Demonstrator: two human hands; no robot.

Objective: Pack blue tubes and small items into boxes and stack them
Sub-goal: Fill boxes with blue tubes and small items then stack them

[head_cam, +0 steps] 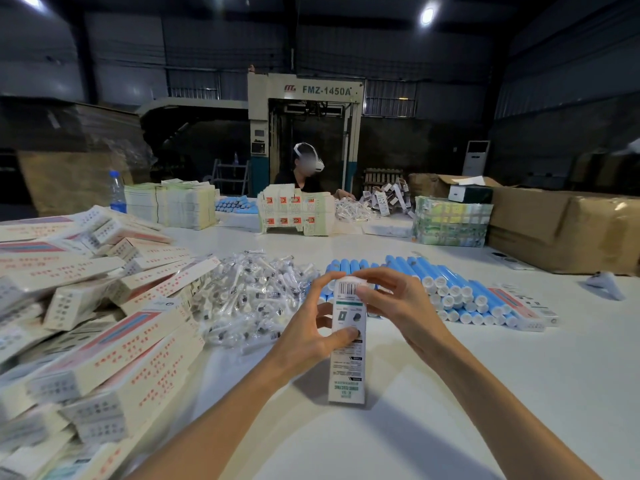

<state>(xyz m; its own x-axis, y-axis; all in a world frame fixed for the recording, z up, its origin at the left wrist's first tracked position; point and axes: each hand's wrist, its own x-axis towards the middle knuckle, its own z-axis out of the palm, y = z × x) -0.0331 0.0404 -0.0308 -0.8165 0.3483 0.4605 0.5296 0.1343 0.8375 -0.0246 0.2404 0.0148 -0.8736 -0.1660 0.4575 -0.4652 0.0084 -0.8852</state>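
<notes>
A long white printed box [347,368] stands upright on the white table [485,393] in front of me. My left hand [311,332] grips its upper half, thumb across the front. My right hand [394,299] presses fingers on the barcode flap at the top end. Behind the box lie rows of blue tubes with white caps [460,296]. A heap of small clear-wrapped items [249,296] sits to the left of my hands. A big pile of packed boxes [93,327] fills the left side.
Across the table a person [304,174] works among stacks of flat cartons [298,213]. More blue tubes [235,204], a water bottle [117,192], a wrapped bundle [450,220] and large cardboard cases [568,230] line the far and right edges.
</notes>
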